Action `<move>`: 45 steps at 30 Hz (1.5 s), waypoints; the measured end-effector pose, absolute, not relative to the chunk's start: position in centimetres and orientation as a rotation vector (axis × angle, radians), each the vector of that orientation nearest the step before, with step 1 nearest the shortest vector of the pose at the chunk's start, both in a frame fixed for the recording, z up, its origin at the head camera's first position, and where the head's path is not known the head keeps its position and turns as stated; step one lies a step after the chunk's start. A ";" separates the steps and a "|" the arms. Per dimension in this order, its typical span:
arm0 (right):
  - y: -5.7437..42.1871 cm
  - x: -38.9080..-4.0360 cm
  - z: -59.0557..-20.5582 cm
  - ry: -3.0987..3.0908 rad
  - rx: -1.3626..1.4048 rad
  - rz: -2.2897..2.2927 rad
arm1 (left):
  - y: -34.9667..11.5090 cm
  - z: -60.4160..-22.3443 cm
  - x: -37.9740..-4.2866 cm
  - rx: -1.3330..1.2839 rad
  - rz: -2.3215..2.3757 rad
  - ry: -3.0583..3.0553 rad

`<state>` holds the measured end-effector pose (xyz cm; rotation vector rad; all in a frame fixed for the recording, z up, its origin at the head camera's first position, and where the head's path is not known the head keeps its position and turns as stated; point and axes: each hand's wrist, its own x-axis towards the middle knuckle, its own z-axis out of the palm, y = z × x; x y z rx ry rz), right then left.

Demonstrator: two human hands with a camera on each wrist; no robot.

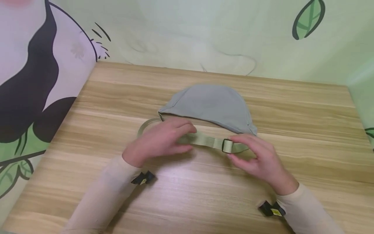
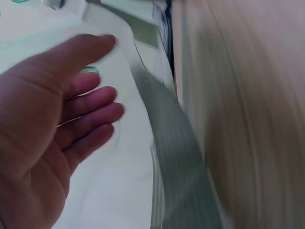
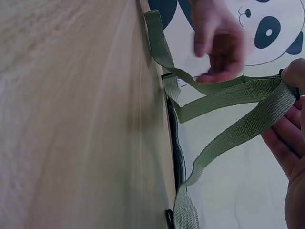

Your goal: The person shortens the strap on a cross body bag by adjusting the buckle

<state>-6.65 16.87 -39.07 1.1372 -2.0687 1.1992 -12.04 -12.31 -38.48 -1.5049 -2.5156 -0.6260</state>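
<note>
A grey half-moon bag [image 1: 208,101] lies flat on the wooden table, its light green webbing strap [image 1: 204,140] stretched along the near side. With thumb and fingers, my right hand [image 1: 263,159] pinches the strap at its black slider buckle [image 1: 223,146]. The right wrist view has the strap [image 3: 228,99] fanning out from that pinch in several lengths, raised off the table. Over the strap's left part is my left hand [image 1: 163,139], thumb and fingers apart. The left wrist view shows its relaxed fingers [image 2: 95,107] around nothing, thumb tip right beside the webbing.
The wooden table [image 1: 87,136] meets a pale green wall [image 1: 181,35] at the back. A panda drawing [image 1: 43,58] covers the left wall. Each wrist carries a small black strap-on piece, such as the left one [image 1: 143,178].
</note>
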 end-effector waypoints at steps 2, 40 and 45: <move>16.7 -6.7 -39.1 -2.078 1.140 1.176 | -11.5 -38.4 -11.8 -1.527 -0.716 -2.450; 16.6 -6.5 -38.8 -2.078 1.156 1.167 | -10.4 -38.1 -11.0 -1.536 -0.677 -2.290; 16.6 -6.4 -38.9 -2.088 1.156 1.160 | -10.8 -38.1 -11.0 -1.533 -0.649 -2.300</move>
